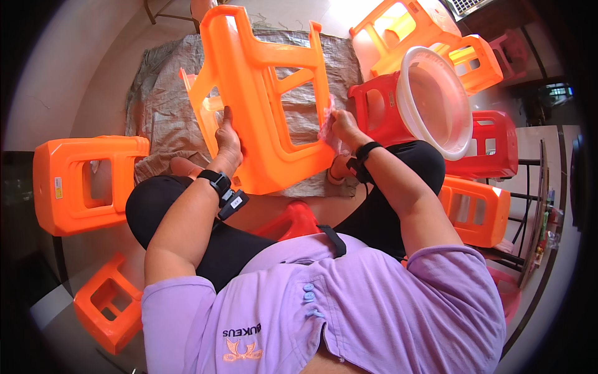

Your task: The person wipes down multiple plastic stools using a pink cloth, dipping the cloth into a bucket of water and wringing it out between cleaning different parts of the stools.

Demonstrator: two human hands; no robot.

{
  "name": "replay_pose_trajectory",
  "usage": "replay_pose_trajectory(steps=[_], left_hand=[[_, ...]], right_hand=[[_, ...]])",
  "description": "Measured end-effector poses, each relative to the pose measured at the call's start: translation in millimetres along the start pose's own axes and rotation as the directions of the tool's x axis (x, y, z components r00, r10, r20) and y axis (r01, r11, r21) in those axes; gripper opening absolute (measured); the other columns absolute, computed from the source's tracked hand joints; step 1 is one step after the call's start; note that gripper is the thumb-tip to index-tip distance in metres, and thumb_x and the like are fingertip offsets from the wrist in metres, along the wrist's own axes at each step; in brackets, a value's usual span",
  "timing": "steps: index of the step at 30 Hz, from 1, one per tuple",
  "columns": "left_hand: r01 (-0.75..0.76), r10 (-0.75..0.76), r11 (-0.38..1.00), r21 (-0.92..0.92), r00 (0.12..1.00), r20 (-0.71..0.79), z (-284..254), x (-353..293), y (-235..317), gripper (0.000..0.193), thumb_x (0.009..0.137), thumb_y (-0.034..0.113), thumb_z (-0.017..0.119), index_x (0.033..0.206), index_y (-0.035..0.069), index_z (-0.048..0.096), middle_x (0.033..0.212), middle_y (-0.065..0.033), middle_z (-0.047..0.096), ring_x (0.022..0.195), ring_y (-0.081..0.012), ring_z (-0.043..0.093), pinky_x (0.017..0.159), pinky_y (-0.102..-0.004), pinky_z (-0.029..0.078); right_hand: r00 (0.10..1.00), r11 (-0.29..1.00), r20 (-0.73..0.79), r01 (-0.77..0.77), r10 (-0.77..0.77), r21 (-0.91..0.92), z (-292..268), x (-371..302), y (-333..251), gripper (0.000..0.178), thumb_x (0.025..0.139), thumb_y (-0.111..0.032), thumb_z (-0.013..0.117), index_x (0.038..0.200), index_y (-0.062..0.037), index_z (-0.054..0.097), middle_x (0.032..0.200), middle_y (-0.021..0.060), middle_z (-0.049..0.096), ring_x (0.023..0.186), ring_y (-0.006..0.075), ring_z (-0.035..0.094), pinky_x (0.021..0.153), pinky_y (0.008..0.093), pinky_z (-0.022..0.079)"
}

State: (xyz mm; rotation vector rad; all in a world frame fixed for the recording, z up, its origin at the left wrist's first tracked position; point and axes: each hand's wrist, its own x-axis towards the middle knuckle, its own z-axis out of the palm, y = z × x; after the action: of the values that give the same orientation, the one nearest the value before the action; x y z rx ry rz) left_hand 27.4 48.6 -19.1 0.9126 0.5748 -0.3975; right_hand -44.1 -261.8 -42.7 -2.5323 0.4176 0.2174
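In front of me an orange plastic stool (244, 118) is tipped over, its legs pointing away and its seat end toward my lap. My left hand (228, 142) is closed on the stool's left side, thumb lying up along the orange face. At the stool's right edge, my right hand (346, 129) is closed on a crumpled pink piece (326, 128), which touches the plastic; whether it is cloth or thin film I cannot tell. The fingertips of both hands are partly hidden. Beneath the stool spreads a wrinkled grey-brown woven sheet (163, 93).
To my right, a white basin (464, 134) leans over a red stool (381, 103). More orange stools stand at the left (62, 181), lower left (115, 311), far right (476, 59) and near right (489, 212). Part of another red stool (298, 219) shows between my legs.
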Motion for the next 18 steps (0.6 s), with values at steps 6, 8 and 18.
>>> replay_pose_trajectory(steps=[6, 8, 18], left_hand=[[-0.031, 0.031, 1.000, -0.008, 1.000, 0.007, 3, -9, 5, 0.050, 0.085, 0.049, 0.064, 0.109, 0.005, 0.061, 0.100, -0.0029, 0.065, 0.086, -0.0184, 0.062, 0.074, -0.0302, 0.051], [-0.012, 0.013, 1.000, -0.019, 1.000, 0.019, 9, -15, 6, 0.050, 0.085, 0.049, 0.063, 0.110, 0.006, 0.061, 0.100, -0.0028, 0.065, 0.085, -0.0185, 0.062, 0.073, -0.0308, 0.051], [-0.051, 0.059, 0.997, 0.064, 0.989, -0.136, 24, -28, 7, 0.054, 0.078, 0.051, 0.070, 0.103, 0.003, 0.063, 0.098, -0.0043, 0.065, 0.082, -0.0185, 0.062, 0.071, -0.0316, 0.052]], right_hand=[[0.816, 0.705, 0.401, -0.568, 0.417, 0.425, 41, -75, 17, 0.019, 0.080, -0.015, 0.061, 0.088, 0.0026, 0.063, 0.083, 0.0203, 0.065, 0.078, 0.0335, 0.066, 0.066, 0.0410, 0.051], [0.905, 0.933, 0.338, -0.324, 0.258, 0.155, 55, -94, 11, 0.028, 0.078, -0.019, 0.066, 0.095, 0.0027, 0.062, 0.093, 0.0223, 0.065, 0.083, 0.0339, 0.065, 0.068, 0.0404, 0.051], [0.964, 0.922, 0.102, 0.266, -0.247, -0.280, 28, -163, -172, 0.036, 0.075, -0.004, 0.053, 0.108, 0.0113, 0.049, 0.103, 0.0274, 0.053, 0.079, 0.0376, 0.063, 0.065, 0.0410, 0.053]])
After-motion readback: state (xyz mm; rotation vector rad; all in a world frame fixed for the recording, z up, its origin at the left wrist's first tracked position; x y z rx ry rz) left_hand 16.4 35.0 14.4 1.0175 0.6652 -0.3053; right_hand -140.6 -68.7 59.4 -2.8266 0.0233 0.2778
